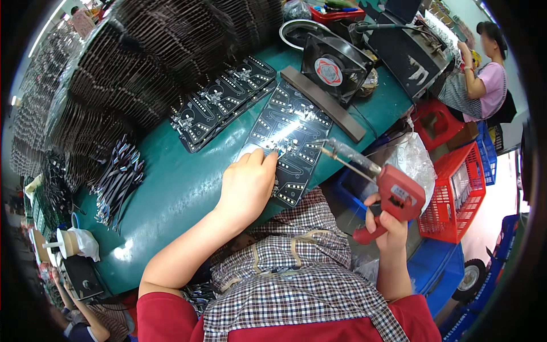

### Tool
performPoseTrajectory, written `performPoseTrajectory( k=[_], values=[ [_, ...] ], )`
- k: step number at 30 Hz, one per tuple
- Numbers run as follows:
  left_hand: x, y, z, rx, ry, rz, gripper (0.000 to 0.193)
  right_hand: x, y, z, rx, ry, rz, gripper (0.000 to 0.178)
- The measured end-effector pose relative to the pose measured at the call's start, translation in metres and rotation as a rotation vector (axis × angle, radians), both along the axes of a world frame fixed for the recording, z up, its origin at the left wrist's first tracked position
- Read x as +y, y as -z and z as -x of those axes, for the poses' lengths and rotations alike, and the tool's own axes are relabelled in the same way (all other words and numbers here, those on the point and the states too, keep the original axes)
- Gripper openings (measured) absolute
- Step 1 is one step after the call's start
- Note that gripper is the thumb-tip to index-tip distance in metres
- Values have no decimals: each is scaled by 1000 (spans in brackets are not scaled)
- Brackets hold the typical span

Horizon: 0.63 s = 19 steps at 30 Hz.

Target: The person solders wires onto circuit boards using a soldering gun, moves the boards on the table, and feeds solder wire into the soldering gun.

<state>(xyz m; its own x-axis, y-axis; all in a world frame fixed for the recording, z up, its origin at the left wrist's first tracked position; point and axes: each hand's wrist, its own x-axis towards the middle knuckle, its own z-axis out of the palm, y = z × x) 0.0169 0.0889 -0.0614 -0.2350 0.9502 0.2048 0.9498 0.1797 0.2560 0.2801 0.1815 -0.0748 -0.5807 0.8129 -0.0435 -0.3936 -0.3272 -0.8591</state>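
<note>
In my right hand (389,228) is a red soldering gun (399,191), my fingers wrapped round its handle. Its long metal tip points up and left, by the right edge of a black circuit board panel (290,191) that lies on the green table. My left hand (249,178) rests over the middle of this panel, its fingers pinched together near a bright spot of light. Whatever those fingertips hold, if anything, is too small to make out. Small white and metal parts dot the panel. More black circuit board panels (219,102) lie stacked just beyond it, to the left.
Tall stacks of black boards (142,45) fill the far left of the green table (171,176). A bundle of short wires (119,179) lies before them. A brown bar (322,102) and a black fan (336,65) stand beyond the panel. Red crates (453,196) sit right; a person (490,85) works there.
</note>
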Motion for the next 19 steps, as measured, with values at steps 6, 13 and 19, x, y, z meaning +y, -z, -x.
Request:
performPoseTrajectory(
  k=[6,13,19],
  values=[
    [5,8,15,-16,163,14,41,-3,-1,3,-179,-114,-23,63],
    [6,10,6,85,100,-2,45,-1,-6,20,-418,-204,-96,47],
    [7,13,12,-35,89,-19,49,4,-4,24,-430,-220,7,55]
  ],
)
